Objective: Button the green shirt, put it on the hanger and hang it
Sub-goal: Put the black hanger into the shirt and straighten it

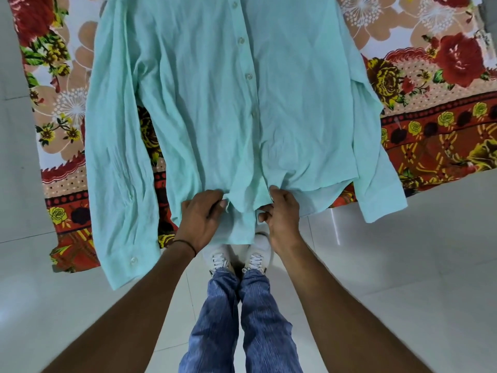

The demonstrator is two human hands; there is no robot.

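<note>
**Shirt hem pinched at the bed's edge**

Here the pale mint-green long-sleeved cotton shirt [209, 117] lies front-up on the red floral bedsheet [435, 135], its placket buttoned, hem and cuffs overhanging the sheet's near edge. The left hand [201, 215] and right hand [282, 211] have fingers clenched on the hem.

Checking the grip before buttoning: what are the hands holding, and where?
Both the left hand and the right hand pinch the green shirt at its bottom hem, either side of the front opening.
</note>
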